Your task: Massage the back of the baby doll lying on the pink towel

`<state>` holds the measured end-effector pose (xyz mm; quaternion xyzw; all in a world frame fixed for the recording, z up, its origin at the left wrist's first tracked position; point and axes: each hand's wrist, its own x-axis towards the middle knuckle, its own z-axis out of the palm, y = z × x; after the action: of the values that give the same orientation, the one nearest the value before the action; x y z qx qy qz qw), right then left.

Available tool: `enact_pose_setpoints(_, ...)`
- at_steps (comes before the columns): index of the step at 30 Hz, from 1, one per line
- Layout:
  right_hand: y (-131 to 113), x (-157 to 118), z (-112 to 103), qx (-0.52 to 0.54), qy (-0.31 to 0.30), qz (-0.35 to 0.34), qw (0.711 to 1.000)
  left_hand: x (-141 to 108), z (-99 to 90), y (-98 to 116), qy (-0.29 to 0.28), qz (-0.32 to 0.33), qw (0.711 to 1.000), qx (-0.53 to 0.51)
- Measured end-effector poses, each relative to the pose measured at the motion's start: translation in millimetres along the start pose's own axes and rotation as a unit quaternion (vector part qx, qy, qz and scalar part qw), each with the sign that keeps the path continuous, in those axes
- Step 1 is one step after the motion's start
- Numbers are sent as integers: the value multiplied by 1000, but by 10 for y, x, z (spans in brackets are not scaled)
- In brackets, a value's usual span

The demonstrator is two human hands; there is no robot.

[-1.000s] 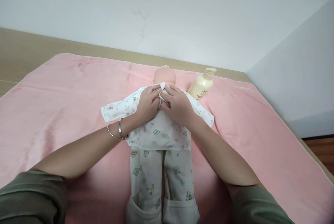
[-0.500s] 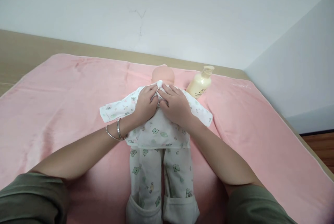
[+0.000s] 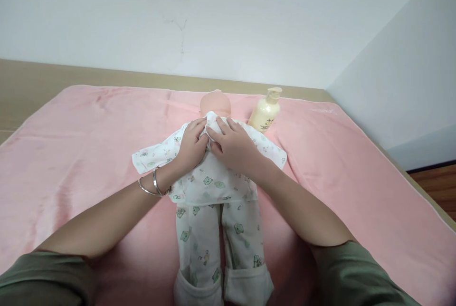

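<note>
Basically, a big pink blanket (image 3: 342, 177) covers most of the surface, and the doll (image 3: 215, 103) lies on it around mid-view, legs toward the camera. It's wearing printed trousers (image 3: 240, 230) and a matching shirt (image 3: 217, 187), sleeves out to both sides. Compared with half a second ago, doll and blanket sit the same; the view just tipped a little. Both hands stay on the upper shirt, so I'd call it the same bit of work, not a new step. Right hand (image 3: 235, 144) looks loosely open, fingers spread over the cloth. Left hand (image 3: 194, 140) is half curled next to it, but I can't tell if it's pinching any fabric. Pale pump bottle (image 3: 264, 115) just past the sleeve, silvery bangles (image 3: 156, 180) on the left wrist, and a white collar bit (image 3: 211, 117) poking up between the hands.
</note>
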<state>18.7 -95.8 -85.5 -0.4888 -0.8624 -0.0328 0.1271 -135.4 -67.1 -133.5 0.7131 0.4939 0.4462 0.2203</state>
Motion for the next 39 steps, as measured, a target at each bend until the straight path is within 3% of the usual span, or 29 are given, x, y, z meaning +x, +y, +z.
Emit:
enact_pose_setpoints(5,71,37,-26,25,0,-12,1000,-26,10,-39,15,-7,1000,1)
enact_pose_setpoints(10,254,154,23,50,-17,63,997,-68,48,-72,62,13,998,-6)
enact_pose_setpoints(15,-40,-43,52,-33,15,102,994,-86,69,-83,74,12,997,-16)
enact_pose_setpoints(19,-223,-156,87,-24,35,29,999,-90,70,-97,75,6,997,-16)
enact_pose_setpoints(22,-28,-16,103,50,-1,36,998,-87,67,-85,71,17,997,-6)
enact_pose_setpoints(26,361,205,114,98,-20,139,985,-80,65,-53,69,22,997,9)
enact_pose_setpoints(29,365,178,109,74,-20,180,981,-76,69,-49,65,13,998,22)
enact_pose_setpoints(32,78,-2,117,12,13,140,990,-76,75,-65,67,-1,997,24)
enact_pose_setpoints(35,-218,-152,150,10,40,38,998,-81,78,-78,66,-8,998,17)
enact_pose_setpoints(37,-257,-148,178,43,36,-16,998,-85,77,-77,65,-5,998,15)
enact_pose_setpoints(39,-139,-53,202,83,25,-33,996,-84,76,-68,63,-6,998,21)
